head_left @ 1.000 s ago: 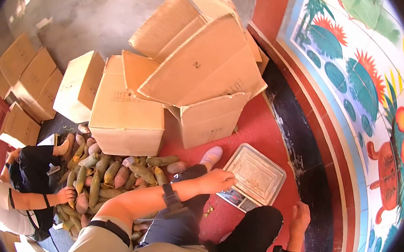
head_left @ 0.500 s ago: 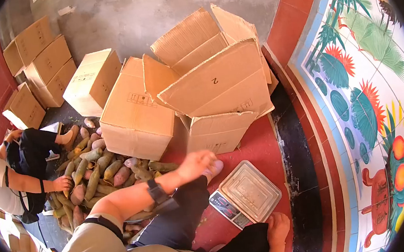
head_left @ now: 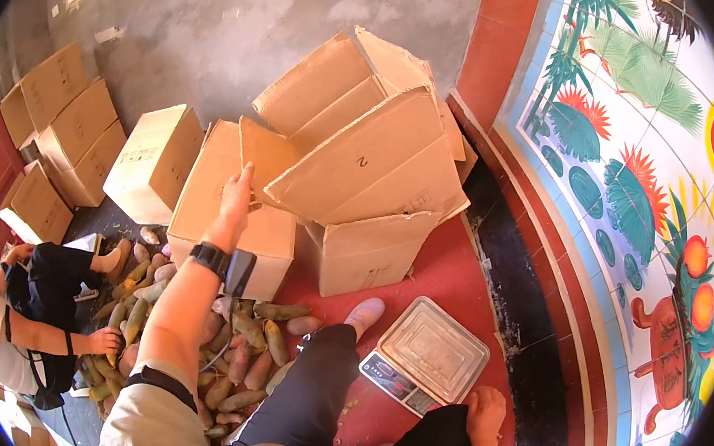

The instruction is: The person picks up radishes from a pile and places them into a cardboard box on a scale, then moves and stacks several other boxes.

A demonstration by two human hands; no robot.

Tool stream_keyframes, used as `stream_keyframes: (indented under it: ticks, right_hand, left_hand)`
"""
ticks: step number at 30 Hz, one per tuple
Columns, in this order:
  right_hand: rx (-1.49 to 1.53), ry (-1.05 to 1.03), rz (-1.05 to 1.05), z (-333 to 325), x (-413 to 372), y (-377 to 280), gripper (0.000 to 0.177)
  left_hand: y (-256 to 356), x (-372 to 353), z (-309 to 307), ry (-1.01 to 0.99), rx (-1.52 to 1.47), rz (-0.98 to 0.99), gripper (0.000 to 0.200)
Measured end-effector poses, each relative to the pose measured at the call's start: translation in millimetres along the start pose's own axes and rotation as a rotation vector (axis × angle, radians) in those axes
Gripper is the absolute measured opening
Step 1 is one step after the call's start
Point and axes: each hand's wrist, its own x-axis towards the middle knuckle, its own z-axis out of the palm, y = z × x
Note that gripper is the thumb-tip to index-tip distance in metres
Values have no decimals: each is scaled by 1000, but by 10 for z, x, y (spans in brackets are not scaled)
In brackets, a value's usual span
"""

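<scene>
My left hand (head_left: 236,202), with a dark watch on the wrist, is stretched out to the side flap (head_left: 271,155) of the large open cardboard box (head_left: 377,251). Its thumb and fingers are apart at the flap's lower left corner, seemingly touching it. Beneath that hand stands another carton (head_left: 259,237). By my bent knee, my right hand (head_left: 484,413) rests with fingers loosely curled and nothing visible in them. Just beyond it, a digital scale (head_left: 394,383) carries a shallow rectangular tray (head_left: 435,349). Sweet potatoes (head_left: 253,349) lie heaped beside my leg, partly hidden by my left arm.
At the left, another person (head_left: 36,327) sits with a hand on the sweet potatoes. Several cartons (head_left: 154,165) stand along the back left. A painted tile wall (head_left: 629,197) and a black floor strip (head_left: 539,326) run along the right.
My left hand has moved from above my foot, forward and left, up to the box flap. My right hand remains by the knee. The view has shifted slightly.
</scene>
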Motion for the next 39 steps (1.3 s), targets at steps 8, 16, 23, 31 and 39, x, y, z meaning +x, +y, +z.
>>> stream_keyframes:
  ticks: [8,16,23,31,39]
  right_hand:
    - [-12,2,2,51,-12,48,6]
    - [-18,11,-16,86,-1,38,6]
    - [4,-10,-9,36,-9,15,6]
    - [-7,-1,-14,69,6,13,7]
    - [-18,19,-17,32,15,-42,7]
  left_hand:
    - [2,552,43,-201,-82,-216,34]
    - [227,285,334,-245,-32,-91,25]
    - [507,-74,658,-267,-301,-13,27]
    - [1369,-383,760,-409,-678,119,27]
    - [1678,-813,731,-545,-598,238,32]
